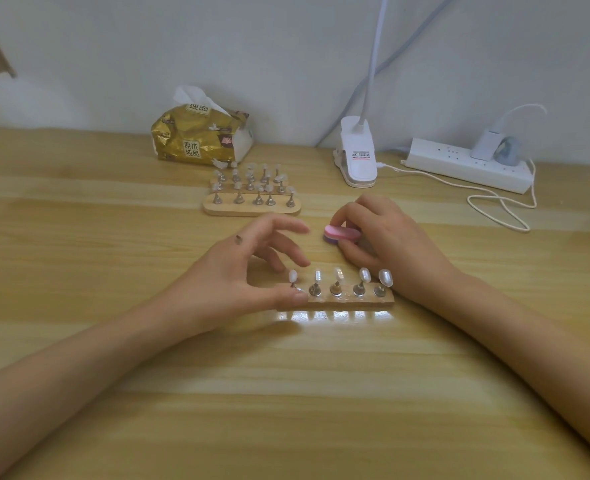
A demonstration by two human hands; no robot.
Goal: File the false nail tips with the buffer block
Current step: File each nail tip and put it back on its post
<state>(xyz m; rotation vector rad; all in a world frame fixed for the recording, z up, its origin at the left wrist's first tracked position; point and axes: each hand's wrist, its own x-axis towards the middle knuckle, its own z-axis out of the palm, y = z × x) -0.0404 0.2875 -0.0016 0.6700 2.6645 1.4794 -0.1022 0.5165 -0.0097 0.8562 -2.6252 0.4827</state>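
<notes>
A small wooden holder [352, 301] in the middle of the table carries several clear false nail tips [338, 274] upright on metal pegs. My left hand [238, 271] rests at its left end, thumb against the wood beside the leftmost peg [293, 279], the other fingers spread apart above. My right hand [387, 244] is just behind the holder and grips a pink and purple buffer block [341, 234] between thumb and fingers.
A second, larger wooden stand [252, 208] with several nail tips sits farther back. Behind it lies a gold tissue pack [200, 136]. A white clip lamp base [357, 154], a power strip [466, 164] and a looping white cable [501, 206] occupy the back right.
</notes>
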